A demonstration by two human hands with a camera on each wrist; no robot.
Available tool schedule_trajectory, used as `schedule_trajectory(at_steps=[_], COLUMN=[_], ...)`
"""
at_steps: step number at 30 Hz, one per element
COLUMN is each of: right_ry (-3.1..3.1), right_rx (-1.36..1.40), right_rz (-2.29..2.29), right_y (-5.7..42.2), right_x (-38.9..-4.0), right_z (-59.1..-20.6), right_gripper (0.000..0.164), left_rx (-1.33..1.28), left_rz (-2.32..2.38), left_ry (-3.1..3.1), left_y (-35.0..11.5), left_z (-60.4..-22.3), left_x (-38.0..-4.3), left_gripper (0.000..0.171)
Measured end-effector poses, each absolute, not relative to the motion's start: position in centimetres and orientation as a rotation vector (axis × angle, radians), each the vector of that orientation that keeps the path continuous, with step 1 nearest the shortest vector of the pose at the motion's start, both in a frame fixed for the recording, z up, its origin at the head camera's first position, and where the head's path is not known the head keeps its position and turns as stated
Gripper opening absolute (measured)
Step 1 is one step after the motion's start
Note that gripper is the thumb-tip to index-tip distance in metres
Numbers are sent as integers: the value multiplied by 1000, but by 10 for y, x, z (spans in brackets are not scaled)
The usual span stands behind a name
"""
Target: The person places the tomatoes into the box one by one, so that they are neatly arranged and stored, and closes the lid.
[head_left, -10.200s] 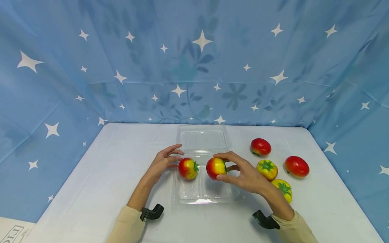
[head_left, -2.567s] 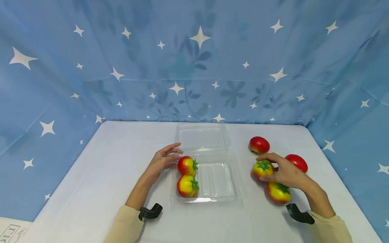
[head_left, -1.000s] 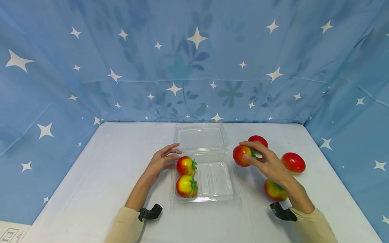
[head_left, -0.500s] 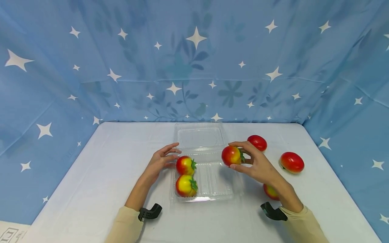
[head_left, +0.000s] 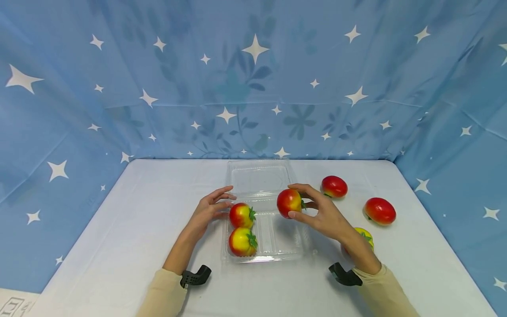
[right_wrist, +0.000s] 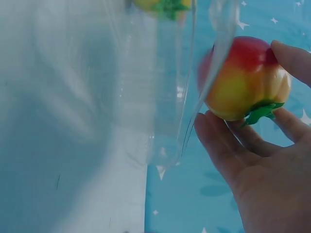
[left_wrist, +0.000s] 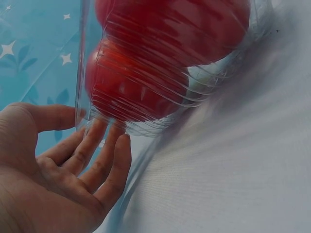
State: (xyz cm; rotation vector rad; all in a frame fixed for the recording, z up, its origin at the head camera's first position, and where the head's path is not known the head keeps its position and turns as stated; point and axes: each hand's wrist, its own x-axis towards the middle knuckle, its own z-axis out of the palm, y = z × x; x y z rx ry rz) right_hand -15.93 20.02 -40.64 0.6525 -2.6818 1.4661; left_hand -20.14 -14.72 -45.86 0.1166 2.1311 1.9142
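One white-covered table (head_left: 119, 246), clear container (head_left: 279, 237) on top, lid (head_left: 261, 178) laid back at 12 o'clock. Left hand (head_left: 210, 211) at the container's 10 o'clock, fingers loosely extended, tips at its wall; right hand (head_left: 325, 215) at 3 o'clock, thumb and fingers gripping a red-yellow fruit (head_left: 288, 203) over its 2 o'clock side. Two similar fruits (head_left: 241, 241) inside at 10 and 8, two red fruits (head_left: 380, 211) outside at 2 and about 3, yellow-topped fruit (head_left: 367, 234) just past 3, partly behind right forearm (head_left: 364, 257).
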Motion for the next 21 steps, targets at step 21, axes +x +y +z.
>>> schedule_trajectory(at_steps=[21], right_ry=[-2713], right_rx=[721], right_rz=[1457], right_y=[154], right_x=[-162], right_z=[-412], right_gripper=[66], left_rx=[110], left_rz=[1899], left_ry=[2145], left_y=[-146], left_z=[-458], left_x=[-201], left_gripper=[53])
